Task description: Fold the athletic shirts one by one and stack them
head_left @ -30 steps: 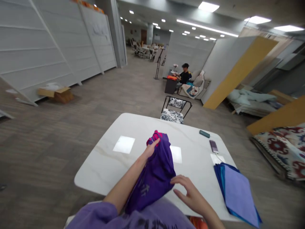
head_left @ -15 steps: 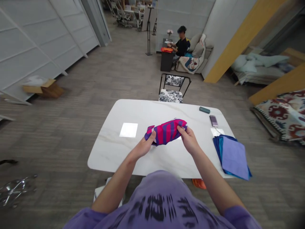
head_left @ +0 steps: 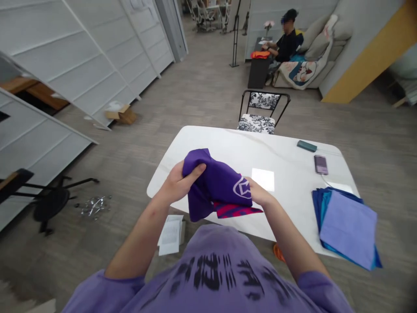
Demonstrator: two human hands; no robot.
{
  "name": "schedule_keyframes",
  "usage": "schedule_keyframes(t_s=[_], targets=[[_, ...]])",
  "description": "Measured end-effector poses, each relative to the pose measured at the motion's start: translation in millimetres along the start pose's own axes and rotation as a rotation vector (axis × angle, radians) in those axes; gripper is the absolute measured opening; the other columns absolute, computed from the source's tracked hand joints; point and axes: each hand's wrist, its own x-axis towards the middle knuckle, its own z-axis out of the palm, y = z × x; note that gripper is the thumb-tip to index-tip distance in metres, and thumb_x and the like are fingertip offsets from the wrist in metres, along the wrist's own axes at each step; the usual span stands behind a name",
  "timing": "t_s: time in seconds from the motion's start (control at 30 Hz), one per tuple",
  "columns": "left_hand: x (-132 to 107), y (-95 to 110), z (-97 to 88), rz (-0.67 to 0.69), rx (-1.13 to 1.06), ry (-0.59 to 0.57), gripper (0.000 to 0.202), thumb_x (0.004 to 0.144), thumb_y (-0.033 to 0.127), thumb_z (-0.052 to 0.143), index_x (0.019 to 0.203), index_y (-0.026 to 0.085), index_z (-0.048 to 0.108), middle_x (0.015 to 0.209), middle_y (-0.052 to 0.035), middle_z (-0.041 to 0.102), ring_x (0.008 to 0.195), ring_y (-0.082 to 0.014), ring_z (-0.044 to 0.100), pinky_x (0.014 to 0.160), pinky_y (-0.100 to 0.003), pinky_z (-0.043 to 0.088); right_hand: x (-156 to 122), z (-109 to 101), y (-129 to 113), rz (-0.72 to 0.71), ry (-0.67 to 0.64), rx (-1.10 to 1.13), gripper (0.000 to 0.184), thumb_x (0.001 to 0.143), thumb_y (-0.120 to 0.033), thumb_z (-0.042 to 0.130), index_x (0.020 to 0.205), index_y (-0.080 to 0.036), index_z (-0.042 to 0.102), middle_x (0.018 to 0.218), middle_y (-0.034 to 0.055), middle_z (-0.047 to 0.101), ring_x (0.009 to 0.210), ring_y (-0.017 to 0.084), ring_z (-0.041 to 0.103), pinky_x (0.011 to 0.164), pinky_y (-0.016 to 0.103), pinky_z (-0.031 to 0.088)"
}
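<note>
Fingers point(head_left: 197, 170) of the left hand point(head_left: 176, 184) are closed on purple cloth point(head_left: 224, 180); in the right hand point(head_left: 260, 195) they are hidden, grip unclear. On the table point(head_left: 289, 174), folded cloths point(head_left: 348, 226) are stacked at the near right corner; above the near edge the purple cloth is held.

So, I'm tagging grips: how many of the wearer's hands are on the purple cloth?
2: left hand at the left side of the purple cloth; right hand at its right end, fingers mostly hidden.

White emblem point(head_left: 242, 188) on purple cloth point(head_left: 219, 177)
</note>
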Motion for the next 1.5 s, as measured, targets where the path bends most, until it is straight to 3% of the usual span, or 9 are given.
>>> schedule_keyframes(t_s=[0.17, 0.3, 0.4, 0.53, 0.67, 0.83, 1.13, 1.3, 1.5], targets=[[-10, -13, -11.9, -0.133, -0.202, 0.305, 0.05, 0.076, 0.05, 0.096, 0.113, 0.02, 0.082, 0.106, -0.0046, 0.084, 0.104, -0.0271, 0.079, 0.101, -0.038, 0.064, -14, -13, -32, -0.149, 0.083, -0.048, 0.047, 0.1, -0.068, 0.079, 0.122, -0.026, 0.085, 0.107, 0.0031, 0.087, 0.101, 0.028, 0.08, 0.098, 0.043, 0.067], [-21, -31, -10.4, -0.19, -0.192, 0.195, 0.048, 0.078, 0.058, 0.088, 0.102, 0.018, 0.077, 0.098, -0.0051, 0.078, 0.092, -0.0226, 0.072, 0.089, -0.034, 0.06, -24, -7, -86, -0.415, 0.057, -0.344, 0.034, 0.111, -0.056, 0.068, 0.113, -0.024, 0.08, 0.098, 0.0029, 0.08, 0.094, 0.025, 0.073, 0.09, 0.038, 0.06], [-30, -38, 19.0, -0.13, -0.041, 0.037, 0.06, 0.086, 0.067, 0.086, 0.119, 0.019, 0.072, 0.096, -0.0023, 0.07, 0.09, -0.0206, 0.067, 0.093, -0.036, 0.058, -27, 9, -117, -0.583, 0.005, -0.592, 0.027, 0.115, -0.043, 0.061, 0.097, -0.024, 0.07, 0.092, 0.0028, 0.072, 0.086, 0.021, 0.065, 0.081, 0.032, 0.051], [-38, -33, 77.6, 0.119, 0.232, 0.123, 0.084, 0.077, 0.059, 0.102, 0.142, 0.023, 0.064, 0.13, -0.0097, 0.064, 0.129, -0.0291, 0.064, 0.119, -0.045, 0.052, -26, 20, -137, -0.666, 0.032, -0.717, 0.025, 0.114, -0.036, 0.058, 0.092, -0.025, 0.062, 0.092, 0.002, 0.065, 0.082, 0.019, 0.058, 0.074, 0.03, 0.042], [-35, -27, 100.1, 0.139, 0.269, 0.071, 0.045, 0.094, 0.055, 0.089, 0.12, 0.021, 0.074, 0.121, -0.0101, 0.07, 0.117, -0.0284, 0.068, 0.109, -0.043, 0.057, -29, 6, -152, -0.677, 0.072, -0.692, 0.027, 0.114, -0.04, 0.061, 0.092, -0.024, 0.064, 0.09, 0.0012, 0.066, 0.082, 0.019, 0.058, 0.077, 0.031, 0.044], [-31, -34, 65.0, -0.059, 0.078, 0.015, 0.045, 0.096, 0.06, 0.086, 0.118, 0.021, 0.081, 0.112, -0.0058, 0.082, 0.104, -0.0258, 0.074, 0.098, -0.036, 0.058, -31, -30, -168, -0.632, 0.139, -0.662, 0.039, 0.111, -0.057, 0.07, 0.093, -0.022, 0.072, 0.082, -0.0001, 0.067, 0.078, 0.018, 0.059, 0.076, 0.03, 0.045], [-34, -52, 31.6, -0.043, 0.131, 0.338, 0.058, 0.101, 0.076, 0.07, 0.104, 0.019, 0.079, 0.097, -0.0048, 0.077, 0.093, -0.0227, 0.068, 0.087, -0.03, 0.055, -20, -66, -178, -0.736, 0.135, -0.916, 0.046, 0.109, -0.066, 0.07, 0.093, -0.024, 0.076, 0.08, 0.0024, 0.071, 0.072, 0.019, 0.061, 0.068, 0.031, 0.04], [-50, -8, -13.9, 0.084, 0.252, 0.404, 0.055, 0.096, 0.073, 0.08, 0.089, 0.019, 0.073, 0.08, -0.001, 0.068, 0.073, -0.0164, 0.059, 0.067, -0.025, 0.047, -12, -89, -187, -0.758, 0.036, -1.04, 0.051, 0.105, -0.072, 0.075, 0.083, -0.026, 0.07, 0.061, -0.0034, 0.057, 0.058, 0.017, 0.053, 0.062, 0.033, 0.036], [-96, 52, -86.1, 0.164, 0.486, 0.172, 0.04, 0.091, 0.052, 0.093, 0.09, 0.017, 0.075, 0.082, -0.0014, 0.072, 0.07, -0.0135, 0.061, 0.063, -0.023, 0.049, -24, -97, -162, -0.846, 0.179, -1.048, 0.043, 0.109, -0.062, 0.074, 0.087, -0.026, 0.075, 0.063, -0.001, 0.063, 0.059, 0.018, 0.059, 0.061, 0.034, 0.04]])
